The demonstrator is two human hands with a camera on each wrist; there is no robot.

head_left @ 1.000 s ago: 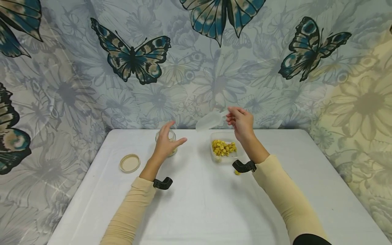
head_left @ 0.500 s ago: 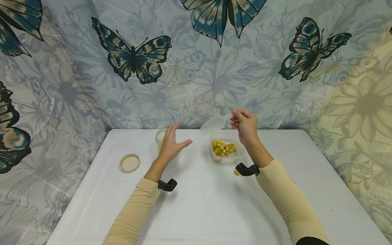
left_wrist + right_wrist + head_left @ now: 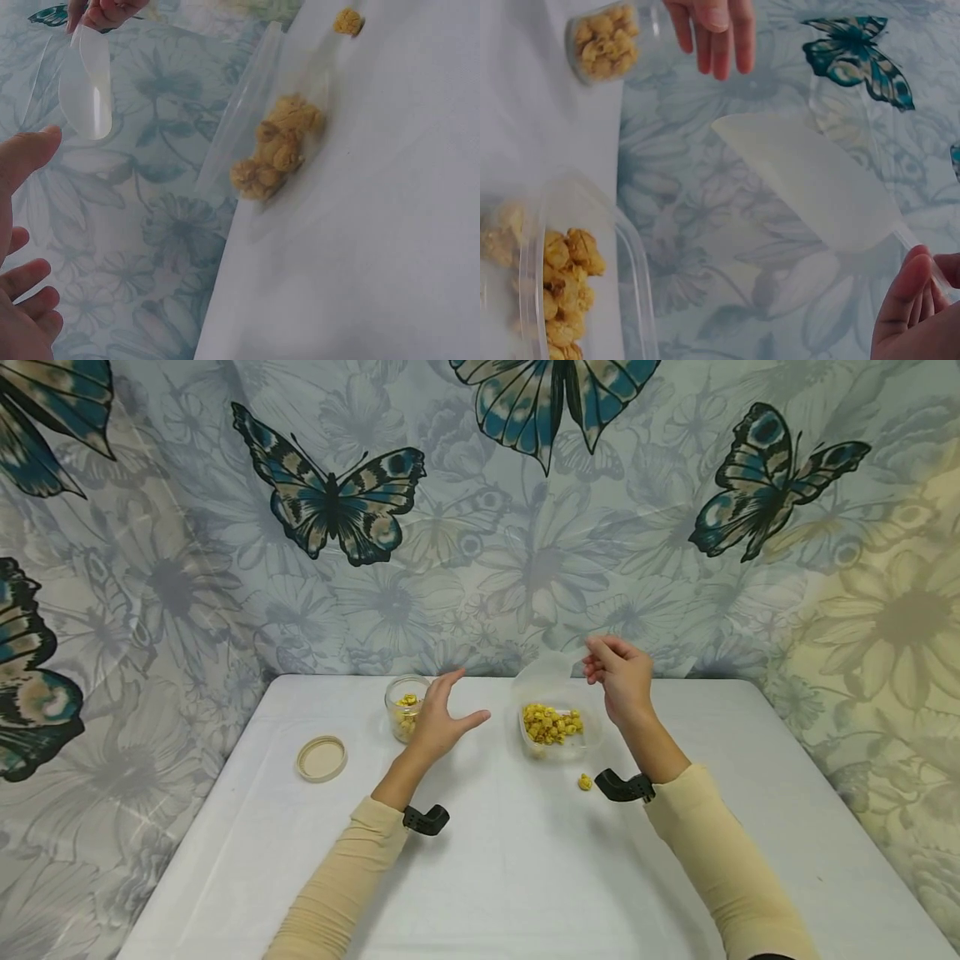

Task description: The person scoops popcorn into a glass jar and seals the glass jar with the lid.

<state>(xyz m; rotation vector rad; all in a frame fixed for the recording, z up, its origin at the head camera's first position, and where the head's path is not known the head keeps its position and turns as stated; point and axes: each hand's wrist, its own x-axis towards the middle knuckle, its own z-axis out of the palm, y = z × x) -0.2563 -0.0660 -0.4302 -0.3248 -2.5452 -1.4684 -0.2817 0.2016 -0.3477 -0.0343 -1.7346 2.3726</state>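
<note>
My right hand (image 3: 624,681) pinches the thin handle of a translucent white scoop (image 3: 810,184), held up at the table's back edge. No popcorn shows in the scoop. Below it stands a clear plastic tub (image 3: 589,747) with yellow popcorn (image 3: 552,724) heaped in it. My left hand (image 3: 441,722) is just right of a glass jar (image 3: 394,714), thumb and fingers spread wide with nothing between them. Popcorn also lies in the jar, which the left hand partly covers in the head view. The right wrist view shows the jar's popcorn (image 3: 606,41) through the glass.
A round lid (image 3: 321,759) with a pale rim lies on the white table (image 3: 480,877), left of the jar. One loose piece of popcorn (image 3: 585,782) is in front of the tub. Butterfly-patterned cloth (image 3: 525,568) hangs right behind the table.
Both hands have drifted right and slightly toward me, the scoop moving along with the right one. The jar, partly covered by the left hand before, shows more now.
</note>
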